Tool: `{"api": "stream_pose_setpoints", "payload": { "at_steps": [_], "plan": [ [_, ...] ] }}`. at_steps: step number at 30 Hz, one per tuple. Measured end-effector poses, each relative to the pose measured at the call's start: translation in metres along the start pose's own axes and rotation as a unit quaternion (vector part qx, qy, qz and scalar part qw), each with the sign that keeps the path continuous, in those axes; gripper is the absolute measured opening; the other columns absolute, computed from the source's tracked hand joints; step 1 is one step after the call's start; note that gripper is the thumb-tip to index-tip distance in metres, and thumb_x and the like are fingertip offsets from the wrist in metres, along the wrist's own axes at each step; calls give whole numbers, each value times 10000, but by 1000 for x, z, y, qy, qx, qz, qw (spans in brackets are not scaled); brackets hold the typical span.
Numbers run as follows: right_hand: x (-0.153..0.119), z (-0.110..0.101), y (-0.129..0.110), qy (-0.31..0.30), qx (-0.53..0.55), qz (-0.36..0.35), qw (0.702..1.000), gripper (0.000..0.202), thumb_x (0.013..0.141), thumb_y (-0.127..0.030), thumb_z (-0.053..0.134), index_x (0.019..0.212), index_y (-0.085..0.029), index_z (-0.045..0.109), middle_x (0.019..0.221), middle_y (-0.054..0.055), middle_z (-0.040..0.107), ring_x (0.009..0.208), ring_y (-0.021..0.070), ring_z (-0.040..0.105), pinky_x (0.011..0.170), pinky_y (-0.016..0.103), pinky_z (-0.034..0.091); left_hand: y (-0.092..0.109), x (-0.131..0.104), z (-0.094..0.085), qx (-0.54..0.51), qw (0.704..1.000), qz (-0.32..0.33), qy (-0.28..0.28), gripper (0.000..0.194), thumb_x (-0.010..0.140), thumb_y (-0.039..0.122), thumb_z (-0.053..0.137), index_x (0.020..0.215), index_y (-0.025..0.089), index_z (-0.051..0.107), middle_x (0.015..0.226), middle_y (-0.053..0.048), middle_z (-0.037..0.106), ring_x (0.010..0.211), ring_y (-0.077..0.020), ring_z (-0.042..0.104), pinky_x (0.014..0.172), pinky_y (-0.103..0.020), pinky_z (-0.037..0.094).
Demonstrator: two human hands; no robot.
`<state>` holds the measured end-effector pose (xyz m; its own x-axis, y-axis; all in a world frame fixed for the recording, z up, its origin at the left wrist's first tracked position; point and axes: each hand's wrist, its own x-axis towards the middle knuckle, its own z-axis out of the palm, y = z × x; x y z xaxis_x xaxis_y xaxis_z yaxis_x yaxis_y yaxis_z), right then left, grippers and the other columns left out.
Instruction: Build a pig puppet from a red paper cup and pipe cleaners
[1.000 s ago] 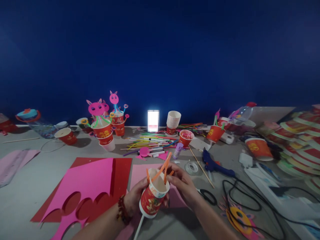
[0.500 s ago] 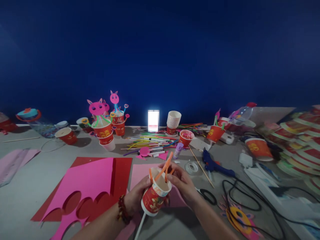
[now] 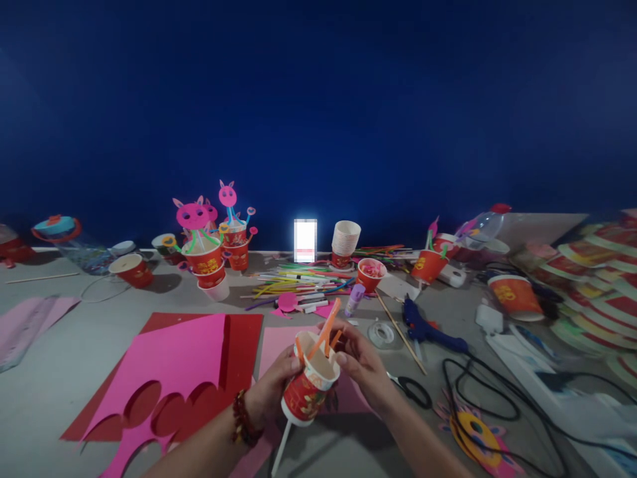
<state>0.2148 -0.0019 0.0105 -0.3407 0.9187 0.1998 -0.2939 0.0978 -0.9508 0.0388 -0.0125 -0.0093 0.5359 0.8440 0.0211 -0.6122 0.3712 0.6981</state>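
Tilted toward me in my left hand [image 3: 276, 375] is a red printed paper cup [image 3: 304, 395] with a white rim. The fingers wrap round its left side, thumb at the rim. Orange pipe cleaners [image 3: 328, 325] stick up out of the cup, and one short end bends over its left rim. My right hand [image 3: 361, 358] is closed at the right rim, its thumb and fingers about a short orange end there; the exact grip is partly hidden. A white stick [image 3: 282, 448] comes out of the cup's base.
Pink cut-out paper [image 3: 179, 358] lies on red sheets at left. Behind are pig-faced cup figures [image 3: 204, 259], a pile of coloured pipe cleaners [image 3: 298, 282] and stacked cups [image 3: 346, 238]. To the right lie scissors [image 3: 415, 392], a blue glue gun [image 3: 432, 332] and its looping cable.
The tall orange pipe cleaner leans slightly further left and sits a little lower. My right fingers have shifted slightly at the rim; the cup has barely moved.
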Motion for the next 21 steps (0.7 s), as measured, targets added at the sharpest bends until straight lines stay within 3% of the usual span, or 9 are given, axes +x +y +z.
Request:
{"api": "stream_pose_setpoints", "payload": {
  "at_steps": [3,7,13,18,21],
  "plan": [
    [-1,0,1,-9,2,-1,1000,467,850,-563,723,1216,-287,634,949,29,627,786,189,591,715,295,510,-2,1,-3,-4,1000,5,-4,458,761,527,779,985,130,730,767,-72,749,649,-178,697,618,-251,539],
    [-1,1,1,30,-26,-15,999,509,845,-580,719,1242,-280,617,995,39,623,841,199,597,727,299,514,0,1,-1,-19,999,18,25,451,758,506,795,1005,134,730,773,-78,762,655,-188,711,599,-247,539],
    [1,1,-1,30,-56,-33,997,529,907,-539,660,1356,-289,533,1362,108,546,1010,232,580,761,324,532,11,6,-1,-73,986,46,144,499,727,553,809,954,112,754,812,-102,785,688,-202,723,624,-262,545],
    [1,1,-2,58,-77,-40,995,491,941,-493,632,1372,-281,531,1314,105,574,1071,243,567,812,324,523,14,12,-2,-58,964,48,256,454,734,486,827,954,99,737,797,-97,788,662,-189,721,598,-250,538],
    [0,1,-2,68,-113,-73,989,423,963,-433,616,1355,-285,555,1346,99,546,1104,247,559,864,338,524,9,12,4,-4,961,64,269,468,743,497,820,979,106,717,805,-90,780,662,-186,711,571,-242,520]
  ]
}}
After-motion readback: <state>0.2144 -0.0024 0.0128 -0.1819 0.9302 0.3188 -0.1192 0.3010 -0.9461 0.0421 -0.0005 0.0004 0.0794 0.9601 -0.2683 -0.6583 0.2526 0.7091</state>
